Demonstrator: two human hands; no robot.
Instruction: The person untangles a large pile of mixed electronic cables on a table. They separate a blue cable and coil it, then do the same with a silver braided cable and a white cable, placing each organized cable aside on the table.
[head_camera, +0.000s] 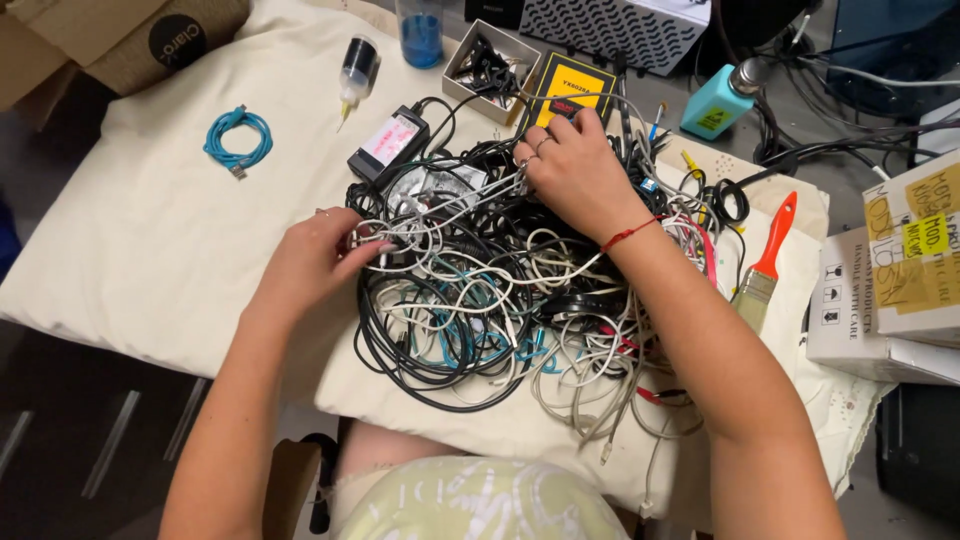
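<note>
Fingers (372, 243) of both hands dig into cables (480, 300).

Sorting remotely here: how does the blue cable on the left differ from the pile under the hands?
The blue cable is one neatly coiled cord, lying alone and untouched. The cable pile is many black, white and teal cords tangled together, with the left hand and right hand in it. Both rest on the cream cloth.

White cartons with yellow labels (905, 270) stacked at right; yellow-and-black packet (572, 88) top centre; brown cardboard box (120, 35) top left.
</note>
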